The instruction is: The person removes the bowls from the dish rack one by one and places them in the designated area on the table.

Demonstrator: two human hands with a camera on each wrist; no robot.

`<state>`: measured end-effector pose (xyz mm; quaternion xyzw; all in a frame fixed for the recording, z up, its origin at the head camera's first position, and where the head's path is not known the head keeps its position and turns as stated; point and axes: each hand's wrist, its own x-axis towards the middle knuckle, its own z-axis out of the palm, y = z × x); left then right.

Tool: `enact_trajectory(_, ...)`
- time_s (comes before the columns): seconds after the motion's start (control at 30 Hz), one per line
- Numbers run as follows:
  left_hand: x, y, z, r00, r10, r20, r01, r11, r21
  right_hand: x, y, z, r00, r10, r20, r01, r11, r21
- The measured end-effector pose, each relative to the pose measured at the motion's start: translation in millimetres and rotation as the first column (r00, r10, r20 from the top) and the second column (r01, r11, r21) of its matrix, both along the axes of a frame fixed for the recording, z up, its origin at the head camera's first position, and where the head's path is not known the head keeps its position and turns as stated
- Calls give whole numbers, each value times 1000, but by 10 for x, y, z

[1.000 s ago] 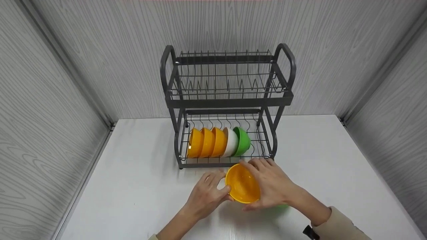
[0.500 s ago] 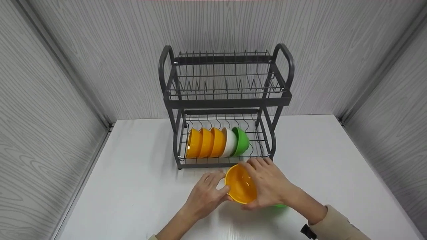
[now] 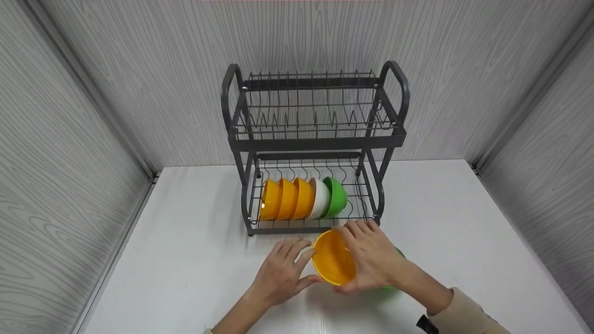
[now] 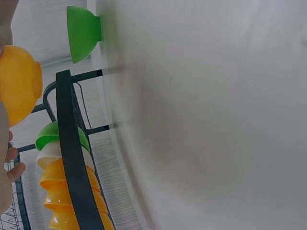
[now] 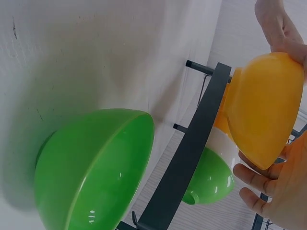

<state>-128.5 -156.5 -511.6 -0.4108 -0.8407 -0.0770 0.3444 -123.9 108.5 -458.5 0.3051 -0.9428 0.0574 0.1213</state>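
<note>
A yellow-orange bowl (image 3: 333,258) is held above the white table, its hollow side facing left. My right hand (image 3: 369,255) grips it from the right, fingers over the top edge and thumb below. My left hand (image 3: 282,271) is on the bowl's left, fingers and thumb spread apart, fingertips close by the rim. In the right wrist view the bowl's outer wall (image 5: 268,108) shows between the two hands. A green bowl (image 5: 96,167) rests on the table beneath my right hand, mostly hidden by that hand and forearm in the head view.
A dark two-tier dish rack (image 3: 318,143) stands behind the hands. Its lower tier carries a row of tilted bowls: several orange bowls (image 3: 287,199), a white bowl (image 3: 320,199) and a green bowl (image 3: 337,197). Grey wood-patterned walls (image 3: 315,28) enclose the white table (image 3: 185,260).
My left fingers and thumb have come away from the bowl's rim and spread. My right hand keeps its grip, and more of the green bowl on the table shows beside it.
</note>
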Motion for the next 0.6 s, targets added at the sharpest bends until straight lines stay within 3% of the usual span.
enact_trajectory(0.33,-127,-218,-72,999,43,-15,-43,999,3,4,-19,-112,1000,-4,2,4,1000,-12)
enact_trajectory(0.6,-289,-376,-203,992,121,-35,-121,993,9,-2,-12,-211,1000,-17,19,17,1000,18)
